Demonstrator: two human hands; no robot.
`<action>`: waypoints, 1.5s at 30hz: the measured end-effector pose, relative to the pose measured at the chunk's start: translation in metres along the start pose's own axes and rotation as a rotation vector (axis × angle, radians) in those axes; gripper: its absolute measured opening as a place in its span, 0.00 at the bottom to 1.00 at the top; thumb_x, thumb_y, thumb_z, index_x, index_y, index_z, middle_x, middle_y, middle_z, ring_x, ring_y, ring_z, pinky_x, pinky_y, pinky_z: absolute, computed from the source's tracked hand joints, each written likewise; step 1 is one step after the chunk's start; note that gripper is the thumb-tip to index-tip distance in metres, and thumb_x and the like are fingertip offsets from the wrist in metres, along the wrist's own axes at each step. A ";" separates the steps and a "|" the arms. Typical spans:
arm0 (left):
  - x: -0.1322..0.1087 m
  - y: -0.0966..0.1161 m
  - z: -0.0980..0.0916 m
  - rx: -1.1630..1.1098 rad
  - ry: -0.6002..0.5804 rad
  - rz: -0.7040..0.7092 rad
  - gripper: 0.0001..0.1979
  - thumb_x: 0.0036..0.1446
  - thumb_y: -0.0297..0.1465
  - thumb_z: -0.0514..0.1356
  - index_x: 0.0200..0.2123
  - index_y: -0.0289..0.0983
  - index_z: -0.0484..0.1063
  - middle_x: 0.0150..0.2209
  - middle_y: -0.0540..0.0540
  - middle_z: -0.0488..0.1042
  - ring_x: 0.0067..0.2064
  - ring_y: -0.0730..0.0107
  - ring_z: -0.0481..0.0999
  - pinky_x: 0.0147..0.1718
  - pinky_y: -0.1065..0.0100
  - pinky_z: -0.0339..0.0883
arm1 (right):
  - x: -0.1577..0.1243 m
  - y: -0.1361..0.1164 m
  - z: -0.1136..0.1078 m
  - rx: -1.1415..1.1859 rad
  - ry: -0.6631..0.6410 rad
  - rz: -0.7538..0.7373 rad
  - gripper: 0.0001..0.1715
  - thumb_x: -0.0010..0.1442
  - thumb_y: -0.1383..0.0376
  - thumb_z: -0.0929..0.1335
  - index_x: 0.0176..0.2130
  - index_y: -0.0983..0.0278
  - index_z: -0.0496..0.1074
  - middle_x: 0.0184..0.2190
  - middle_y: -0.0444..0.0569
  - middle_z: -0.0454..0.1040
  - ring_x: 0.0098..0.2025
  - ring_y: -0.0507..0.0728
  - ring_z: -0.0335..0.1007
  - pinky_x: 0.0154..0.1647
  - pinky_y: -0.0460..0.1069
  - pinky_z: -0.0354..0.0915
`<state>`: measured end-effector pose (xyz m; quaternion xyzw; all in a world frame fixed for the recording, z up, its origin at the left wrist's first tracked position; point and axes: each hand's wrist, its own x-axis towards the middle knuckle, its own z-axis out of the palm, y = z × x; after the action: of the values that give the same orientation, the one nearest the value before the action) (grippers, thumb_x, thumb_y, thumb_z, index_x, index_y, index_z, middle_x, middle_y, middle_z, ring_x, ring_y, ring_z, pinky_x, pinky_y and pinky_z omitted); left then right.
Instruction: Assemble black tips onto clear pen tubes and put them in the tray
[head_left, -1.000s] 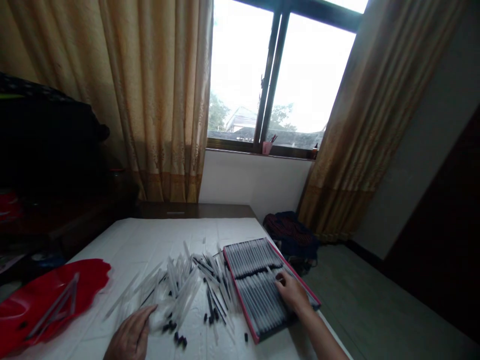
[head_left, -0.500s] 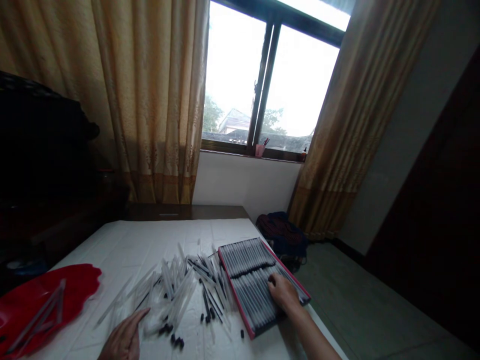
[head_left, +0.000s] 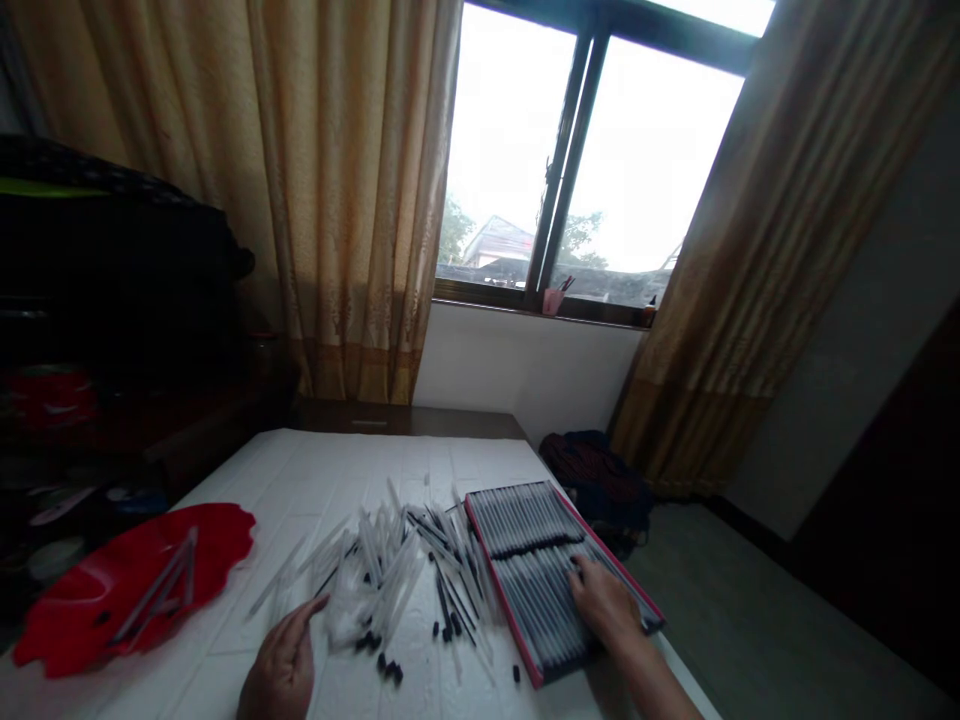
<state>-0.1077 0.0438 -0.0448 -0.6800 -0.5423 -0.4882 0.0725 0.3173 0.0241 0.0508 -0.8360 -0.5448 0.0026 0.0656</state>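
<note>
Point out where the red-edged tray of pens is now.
In the head view, the red-edged tray lies at the white table's right edge, beside the loose pen pile, under the right hand.

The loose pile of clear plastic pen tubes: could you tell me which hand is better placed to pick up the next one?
Probably the left hand: it lies right beside the pile of clear pen tubes, while the right hand rests on the filled red-rimmed tray at the pile's other side.
</note>
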 end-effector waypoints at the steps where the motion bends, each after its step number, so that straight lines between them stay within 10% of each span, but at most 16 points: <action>1: 0.001 0.001 -0.002 -0.011 -0.019 -0.055 0.15 0.53 0.32 0.50 0.41 0.40 0.72 0.38 0.48 0.79 0.39 0.67 0.78 0.39 0.71 0.72 | -0.001 -0.003 -0.001 0.003 0.013 -0.008 0.20 0.60 0.65 0.58 0.49 0.64 0.69 0.45 0.56 0.73 0.43 0.61 0.72 0.38 0.51 0.63; 8: 0.003 -0.001 -0.006 -0.079 -0.142 -0.275 0.17 0.53 0.35 0.49 0.42 0.42 0.72 0.42 0.50 0.78 0.43 0.65 0.77 0.42 0.68 0.71 | -0.026 -0.062 -0.001 0.152 0.156 -0.395 0.15 0.61 0.67 0.58 0.40 0.60 0.72 0.37 0.47 0.74 0.37 0.54 0.71 0.34 0.45 0.59; 19: 0.002 0.003 -0.006 -0.001 -0.016 0.014 0.14 0.55 0.31 0.50 0.42 0.41 0.71 0.38 0.49 0.79 0.38 0.68 0.79 0.38 0.71 0.73 | -0.018 -0.148 0.017 0.014 0.055 -0.527 0.10 0.52 0.70 0.64 0.31 0.64 0.75 0.35 0.54 0.74 0.40 0.59 0.69 0.37 0.48 0.60; 30: 0.004 0.008 -0.007 0.178 -0.015 0.351 0.16 0.55 0.27 0.49 0.46 0.39 0.68 0.38 0.46 0.78 0.39 0.68 0.77 0.39 0.70 0.72 | -0.021 -0.131 0.004 0.135 0.080 -0.418 0.13 0.58 0.65 0.62 0.34 0.60 0.75 0.35 0.51 0.75 0.35 0.57 0.72 0.34 0.47 0.62; 38: 0.003 0.021 -0.010 0.225 -0.075 0.370 0.16 0.55 0.27 0.50 0.46 0.41 0.69 0.39 0.48 0.78 0.41 0.68 0.77 0.42 0.69 0.69 | -0.041 -0.097 -0.009 0.981 0.314 -0.334 0.19 0.59 0.56 0.60 0.38 0.65 0.73 0.34 0.53 0.77 0.36 0.56 0.73 0.34 0.45 0.67; 45: 0.005 0.032 -0.013 0.234 -0.141 0.376 0.15 0.55 0.28 0.52 0.46 0.44 0.70 0.40 0.49 0.78 0.41 0.68 0.76 0.42 0.68 0.68 | -0.066 -0.096 0.034 0.954 0.345 -0.463 0.20 0.60 0.53 0.60 0.40 0.63 0.72 0.32 0.52 0.78 0.30 0.55 0.75 0.29 0.44 0.69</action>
<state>-0.0898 0.0263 -0.0208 -0.7883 -0.4628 -0.3512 0.2026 0.2008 0.0059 0.0230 -0.5606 -0.6340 0.0975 0.5237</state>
